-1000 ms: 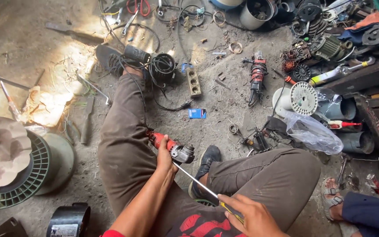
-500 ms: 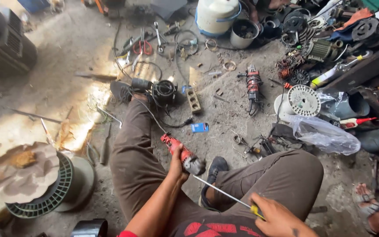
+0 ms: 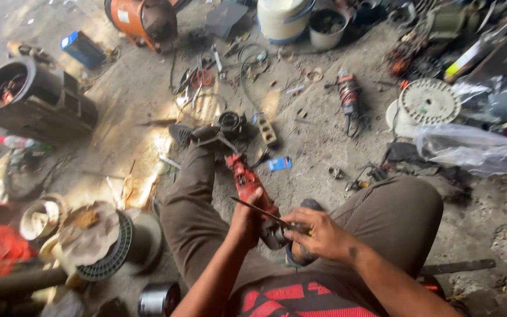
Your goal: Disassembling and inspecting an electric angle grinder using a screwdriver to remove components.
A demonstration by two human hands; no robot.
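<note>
I sit on a dirty concrete floor with my legs stretched out. My left hand (image 3: 247, 220) grips a red power tool (image 3: 246, 181) around its body, the tool lying over my left thigh. My right hand (image 3: 318, 233) is closed at the tool's dark metal head (image 3: 274, 232) and holds a thin screwdriver (image 3: 256, 210) whose shaft runs up and left across the tool. The screwdriver's handle is hidden in my fist.
A second red power tool (image 3: 348, 94) lies on the floor ahead. A white spool (image 3: 428, 101) and a clear plastic bag (image 3: 476, 149) are at the right, a ribbed spool (image 3: 112, 246) at the left, an orange motor (image 3: 142, 20) and a white bucket (image 3: 283, 17) far ahead.
My right hand has come in from the lower right to the tool's head, bringing the screwdriver across the tool. The tool has tilted more upright, and my view has swung down and left.
</note>
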